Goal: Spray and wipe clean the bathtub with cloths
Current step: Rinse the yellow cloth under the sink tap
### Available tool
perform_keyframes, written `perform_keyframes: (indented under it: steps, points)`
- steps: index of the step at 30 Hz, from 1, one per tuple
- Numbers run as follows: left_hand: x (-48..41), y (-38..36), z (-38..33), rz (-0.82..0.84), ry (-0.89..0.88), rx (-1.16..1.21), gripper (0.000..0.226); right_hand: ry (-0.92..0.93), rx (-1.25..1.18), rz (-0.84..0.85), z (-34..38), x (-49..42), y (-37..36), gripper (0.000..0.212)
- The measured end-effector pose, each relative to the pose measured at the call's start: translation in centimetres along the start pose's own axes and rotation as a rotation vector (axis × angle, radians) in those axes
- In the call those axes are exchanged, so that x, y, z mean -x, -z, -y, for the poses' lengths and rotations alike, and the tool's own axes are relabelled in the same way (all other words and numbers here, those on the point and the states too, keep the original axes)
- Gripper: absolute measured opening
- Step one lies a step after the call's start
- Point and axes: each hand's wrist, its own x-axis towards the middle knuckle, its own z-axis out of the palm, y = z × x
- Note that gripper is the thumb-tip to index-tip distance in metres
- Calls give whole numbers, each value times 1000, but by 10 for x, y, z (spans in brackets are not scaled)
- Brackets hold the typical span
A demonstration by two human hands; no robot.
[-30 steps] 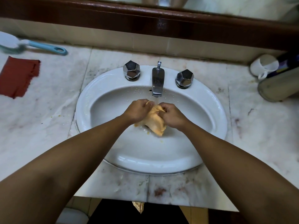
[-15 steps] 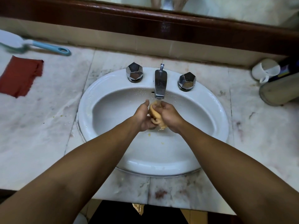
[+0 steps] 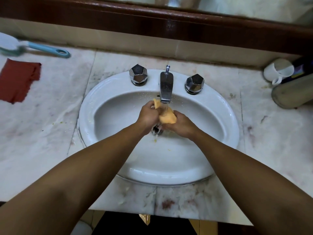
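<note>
My left hand (image 3: 149, 114) and right hand (image 3: 182, 124), both hands at frame centre, grip the crumpled orange cloth (image 3: 168, 117) between them under the running chrome tap (image 3: 166, 87), above the white oval sink (image 3: 86, 112). I judge this a rinse step; next I'd wring it out firmly.

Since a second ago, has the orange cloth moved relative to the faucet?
Yes. The orange cloth has moved toward the faucet spout, now right under its tip, gripped by the left hand and right hand.

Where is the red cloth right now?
In the head view, the red cloth lies flat at the far left of the marble counter, just in front of the blue-handled brush and left of the sink.
</note>
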Motion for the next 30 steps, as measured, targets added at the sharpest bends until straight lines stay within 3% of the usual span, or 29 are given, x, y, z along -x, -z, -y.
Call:
perform_keyframes:
  steps: [2,3,6,9,10,13,16,21,24,27,28,30]
  points:
    - [-2,4,2,8,-54,-119,28,-12,-106,71,2,0,1,25]
    - [-4,7,2,-1,-110,-235,29,-23,-126,85,4,1,1,16]
    - [-3,23,-1,58,-285,-636,36,-13,-42,76,13,2,2,10]
    - [0,37,0,370,-449,-980,61,55,165,80,25,0,5,8]
    - [2,37,2,443,-460,-1014,59,78,191,96,30,-1,6,8]
    - [1,38,0,393,-469,-955,28,139,261,126,40,-3,12,6]
    - [-1,42,-7,321,-450,-920,17,116,224,77,37,-10,18,23]
    - [-1,35,-9,189,-133,-376,19,77,-115,-32,28,-10,16,11]
    - [3,26,-14,189,42,-153,11,16,-392,118,26,-5,3,21]
    - [9,24,-17,312,184,86,22,-30,-541,237,17,-5,-10,37]
    - [11,25,-18,352,188,92,27,-47,-554,215,15,-5,-11,37]
    - [11,27,-16,350,6,-188,36,-84,-519,144,14,-9,-11,29]
